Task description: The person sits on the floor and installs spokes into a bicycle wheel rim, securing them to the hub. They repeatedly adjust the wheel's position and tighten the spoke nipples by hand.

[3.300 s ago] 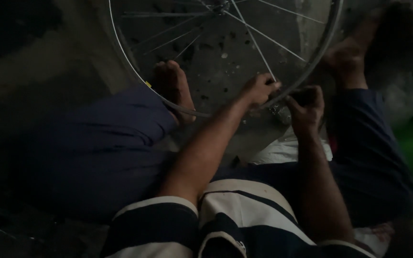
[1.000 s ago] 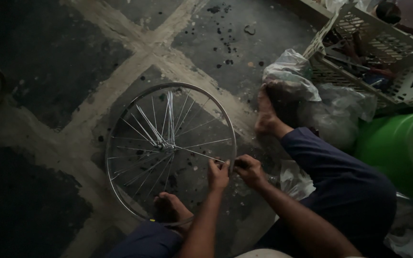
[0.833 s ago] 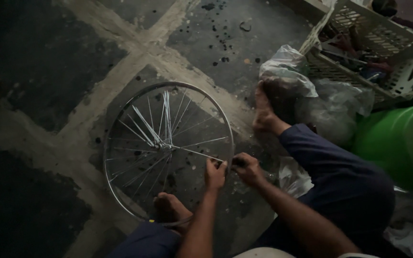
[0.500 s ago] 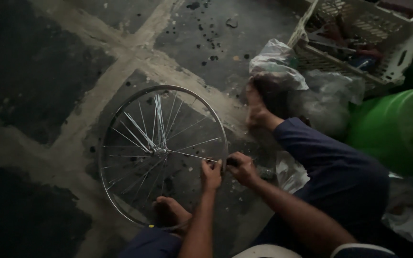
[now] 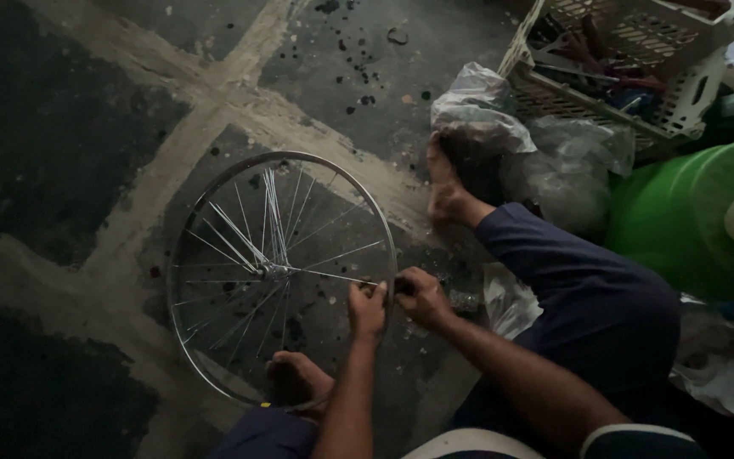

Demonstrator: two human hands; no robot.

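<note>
A bare bicycle wheel rim (image 5: 206,200) with thin metal spokes and a small hub (image 5: 275,272) lies on the stained concrete floor between my legs. My left hand (image 5: 367,308) pinches a spoke where it meets the rim's right side. My right hand (image 5: 422,296) is closed just outside the rim at the same spot, gripping something small and dark that I cannot make out. One bare foot (image 5: 295,380) presses the rim's near edge; the other foot (image 5: 443,183) rests to the right of the wheel.
A white plastic crate (image 5: 613,68) holding tools stands at the top right. Crumpled clear plastic bags (image 5: 477,106) lie beside it. A green plastic container (image 5: 690,221) sits at the right edge. Small dark bits dot the floor beyond the wheel.
The view has pulled back from a close look at the rim to the whole wheel, then drifted slightly. Both hands have stayed at the same spot on the rim's right side.
</note>
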